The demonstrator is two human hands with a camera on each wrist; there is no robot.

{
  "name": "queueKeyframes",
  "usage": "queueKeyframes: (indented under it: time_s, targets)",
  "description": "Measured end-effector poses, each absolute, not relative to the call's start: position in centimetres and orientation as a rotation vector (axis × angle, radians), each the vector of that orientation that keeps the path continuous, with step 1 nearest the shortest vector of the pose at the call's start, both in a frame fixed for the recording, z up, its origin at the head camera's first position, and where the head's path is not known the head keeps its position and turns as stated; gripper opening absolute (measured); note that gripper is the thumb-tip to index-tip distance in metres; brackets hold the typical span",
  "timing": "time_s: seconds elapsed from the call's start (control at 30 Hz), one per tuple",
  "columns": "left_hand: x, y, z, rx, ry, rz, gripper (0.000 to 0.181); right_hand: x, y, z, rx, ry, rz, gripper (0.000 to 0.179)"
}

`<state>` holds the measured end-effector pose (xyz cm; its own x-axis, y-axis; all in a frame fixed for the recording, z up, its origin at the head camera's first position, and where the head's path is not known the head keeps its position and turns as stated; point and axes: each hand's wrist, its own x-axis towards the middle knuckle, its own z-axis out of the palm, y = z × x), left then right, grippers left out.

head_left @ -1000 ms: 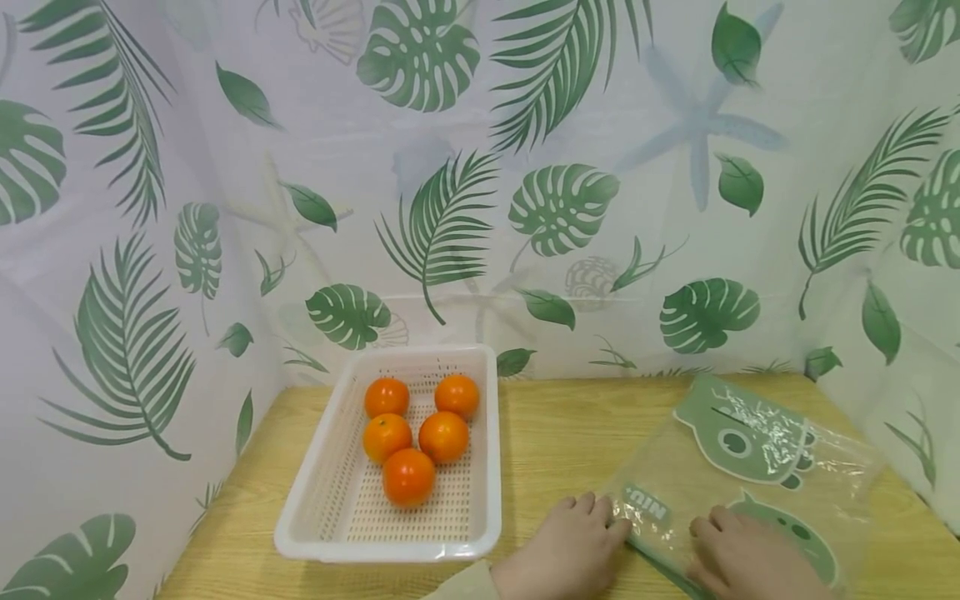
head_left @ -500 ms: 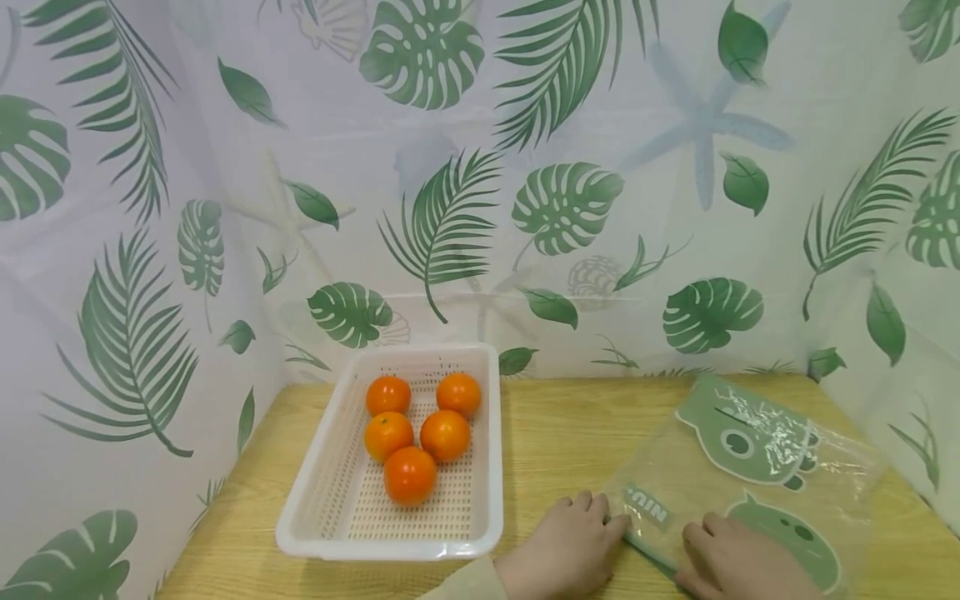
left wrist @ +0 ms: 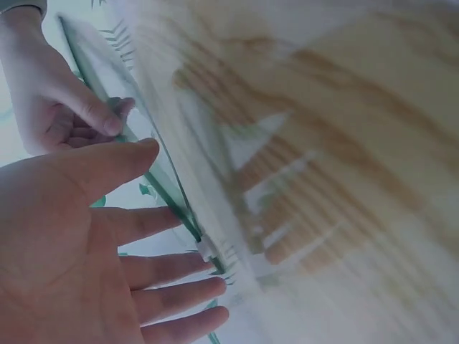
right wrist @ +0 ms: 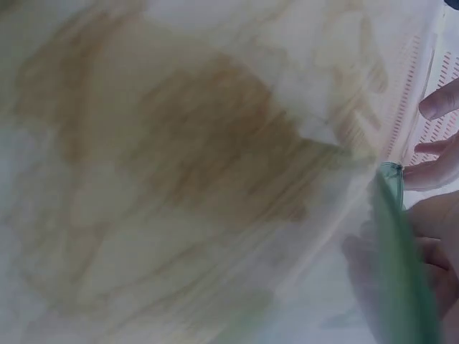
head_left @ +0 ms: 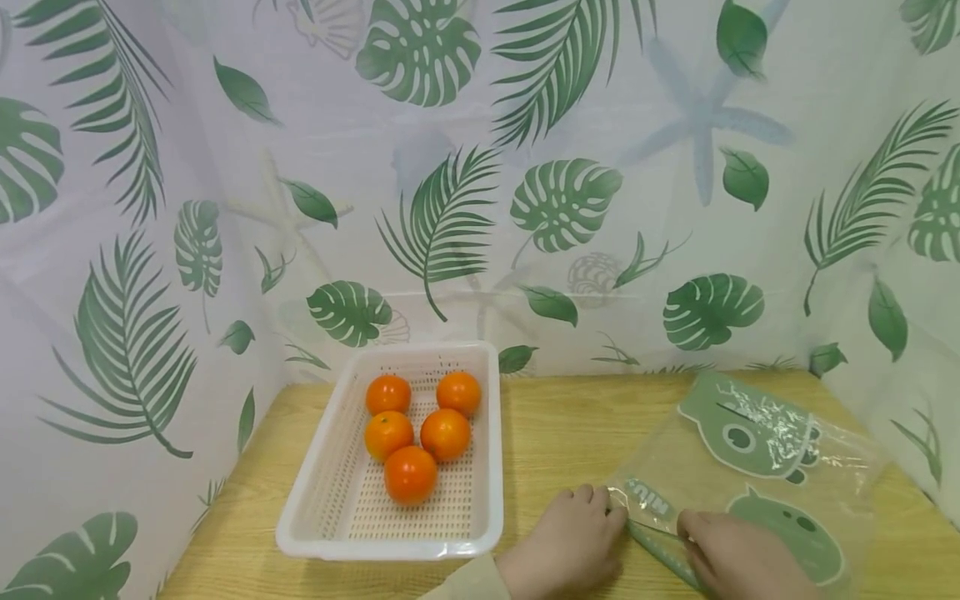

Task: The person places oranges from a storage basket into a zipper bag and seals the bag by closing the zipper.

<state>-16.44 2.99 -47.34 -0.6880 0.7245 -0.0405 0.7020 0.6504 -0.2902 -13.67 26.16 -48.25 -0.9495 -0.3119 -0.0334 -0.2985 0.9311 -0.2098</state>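
Observation:
A clear plastic zip bag with green cartoon animal prints lies at the right of the table, its green-edged mouth toward the person. By the bag's near left corner, my left hand holds the edge, thumb on one side and fairly straight fingers on the other in the left wrist view. Farther right along the same edge, my right hand pinches the green strip between thumb and fingers. A narrow gap shows between the bag's two layers there. The right wrist view shows the strip blurred and close.
Left of the hands stands a white perforated plastic basket with several oranges in it. A leaf-printed curtain hangs behind and at both sides of the wooden table.
My right hand has shifted slightly and its fingers have curled in on the bag's edge. The green edge now stands apart from the other layer. My left hand stays nearly in place.

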Motion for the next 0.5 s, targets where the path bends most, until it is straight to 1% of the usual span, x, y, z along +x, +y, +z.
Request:
queueKeyframes:
  time_s: [0.1,0.27,0.5]
  targets:
    - [-16.4,3.1,-47.1,-1.185,-2.776,0.452,0.046,-13.5,26.0,-47.9,-0.500,3.100,-0.305,0.013]
    - [-16.4,3.3,-46.6,-1.159,-2.789,0.452,0.047,-13.0,26.0,-47.6,-0.577,3.226,-0.310,0.017]
    - [-16.3,3.0,-45.7,-1.111,-2.903,0.375,0.057,-12.9,26.3,-48.0,-0.797,3.433,-0.378,0.028]
